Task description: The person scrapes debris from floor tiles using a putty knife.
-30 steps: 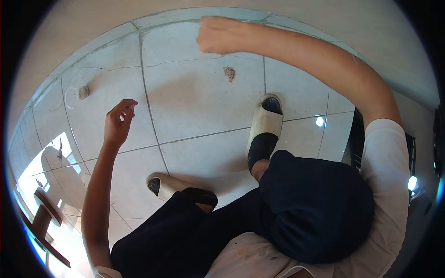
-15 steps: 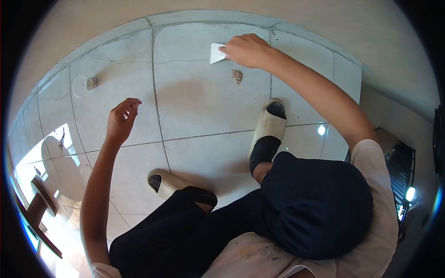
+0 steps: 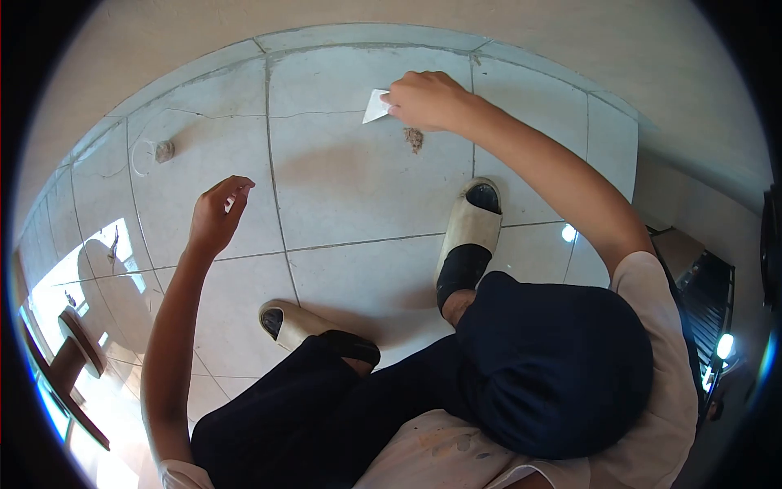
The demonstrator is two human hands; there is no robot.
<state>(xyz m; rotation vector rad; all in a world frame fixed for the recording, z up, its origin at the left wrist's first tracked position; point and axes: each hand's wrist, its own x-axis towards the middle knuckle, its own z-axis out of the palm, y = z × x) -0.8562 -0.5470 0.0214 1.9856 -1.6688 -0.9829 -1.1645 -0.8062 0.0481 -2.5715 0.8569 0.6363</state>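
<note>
My right hand (image 3: 428, 99) grips a flat white piece (image 3: 375, 107), wedge-shaped like a small plastic scraper, low over the tiled floor (image 3: 350, 183) near the wall. Just below that hand lies a small brown clump of debris (image 3: 414, 140). To the left, my left hand (image 3: 221, 213) hovers above the tiles with its fingers curled in and the thumb against the fingertips; whatever it may hold is hidden. Beyond the left hand sits a small grey lump (image 3: 164, 151) beside a thin pale ring (image 3: 142, 159). A thin crack-like line (image 3: 318, 113) runs across the tiles toward the white piece.
A curved wall (image 3: 391, 18) with a tile skirting (image 3: 366, 35) bounds the far side. My two slippers (image 3: 472, 224) stand on the floor. A dark wooden furniture leg (image 3: 77, 342) is at lower left, and a dark slatted object (image 3: 705, 293) stands at right.
My right hand and the white piece have moved slightly down and left, closer to the debris clump, and the piece is more tilted. My left hand stays almost in place.
</note>
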